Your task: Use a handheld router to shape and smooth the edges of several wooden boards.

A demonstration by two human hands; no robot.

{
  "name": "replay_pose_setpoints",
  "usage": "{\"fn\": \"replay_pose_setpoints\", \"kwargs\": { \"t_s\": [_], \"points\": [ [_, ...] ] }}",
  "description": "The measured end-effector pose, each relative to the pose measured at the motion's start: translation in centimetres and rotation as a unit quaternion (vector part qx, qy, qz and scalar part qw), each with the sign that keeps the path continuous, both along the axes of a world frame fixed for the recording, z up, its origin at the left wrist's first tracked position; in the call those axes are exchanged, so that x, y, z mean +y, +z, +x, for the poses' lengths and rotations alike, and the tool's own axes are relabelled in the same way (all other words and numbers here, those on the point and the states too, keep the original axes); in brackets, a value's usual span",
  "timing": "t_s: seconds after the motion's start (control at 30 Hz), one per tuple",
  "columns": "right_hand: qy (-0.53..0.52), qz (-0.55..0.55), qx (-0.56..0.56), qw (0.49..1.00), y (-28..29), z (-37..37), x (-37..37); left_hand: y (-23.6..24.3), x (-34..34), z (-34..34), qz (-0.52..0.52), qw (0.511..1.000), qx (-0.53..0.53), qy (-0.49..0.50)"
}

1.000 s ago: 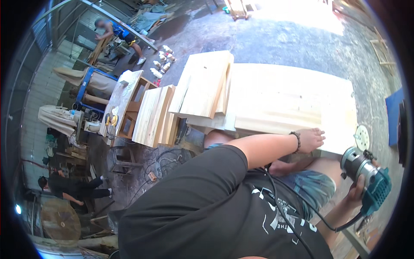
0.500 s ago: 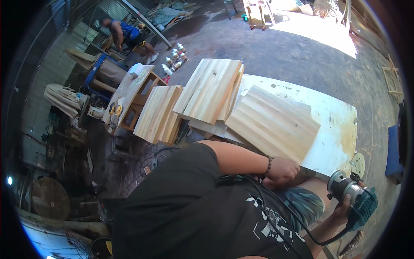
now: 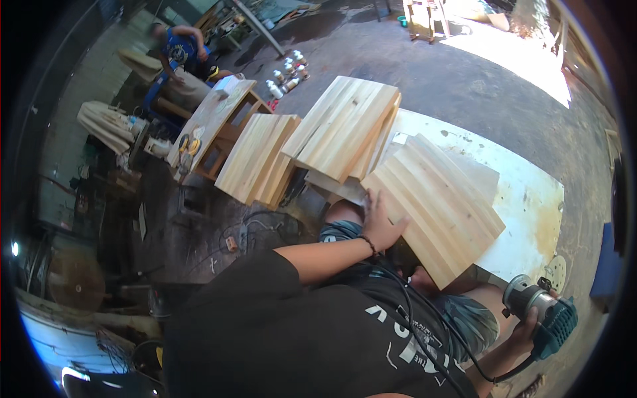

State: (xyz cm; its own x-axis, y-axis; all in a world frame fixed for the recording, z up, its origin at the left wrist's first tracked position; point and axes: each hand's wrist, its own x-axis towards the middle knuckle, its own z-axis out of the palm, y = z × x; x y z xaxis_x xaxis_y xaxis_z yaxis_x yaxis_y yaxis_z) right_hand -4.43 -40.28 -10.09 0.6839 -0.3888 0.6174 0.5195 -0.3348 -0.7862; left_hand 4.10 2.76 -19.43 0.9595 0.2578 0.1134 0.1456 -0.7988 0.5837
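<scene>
My left hand (image 3: 385, 227) lies with its fingers stretched over the near left edge of a pale striped wooden panel (image 3: 441, 209). The panel rests at an angle on a white-topped table (image 3: 531, 192), and its near corner juts past the table edge over my lap. At the lower right my right hand (image 3: 526, 330) is wrapped round a trim router (image 3: 543, 312) with a teal motor housing and a silver base. I hold the router off to the side, clear of the panel. Its black cord (image 3: 415, 315) runs across my shirt.
More wooden panels stand stacked in a tall pile (image 3: 345, 126) and a lower pile (image 3: 259, 156) left of the panel. A wooden workbench (image 3: 212, 119) carries a sander. Several bottles (image 3: 288, 74) stand on the floor. Another person (image 3: 186, 53) bends at the back left. Cords lie on the floor.
My left hand has moved from the panel's near corner to its left edge. The panel has turned clockwise, its near corner swinging toward me. The router stays in my right hand. The other person has shifted posture.
</scene>
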Motion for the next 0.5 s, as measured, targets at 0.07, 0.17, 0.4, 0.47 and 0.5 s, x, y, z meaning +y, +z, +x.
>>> {"fn": "replay_pose_setpoints", "kwargs": {
  "t_s": [0.07, 0.17, 0.4, 0.47, 0.5],
  "points": [
    [-0.007, 0.016, 0.014, 1.000, 0.3, -0.1, -0.2, 0.3, -1.0, -0.3, -0.016, 1.000, 0.015, 0.011],
    [-0.013, 0.032, 0.042, 0.998, 0.6, 0.8, 0.9, 2.1, -3.3, 1.1, 0.001, 0.998, 0.057, 0.042],
    [-0.048, -0.213, 0.121, 0.968, 1.2, -0.1, 0.5, -2.9, 2.3, 10.3, 0.016, 0.990, -0.053, -0.130],
    [0.036, -0.072, 0.015, 0.997, 2.2, 1.3, 3.4, -0.4, 3.1, 13.8, 0.076, 0.977, 0.040, -0.197],
    [0.023, -0.050, 0.037, 0.998, 2.4, 1.3, 3.9, 0.9, 3.4, 15.9, 0.058, 0.974, 0.054, -0.213]
  ]
}}
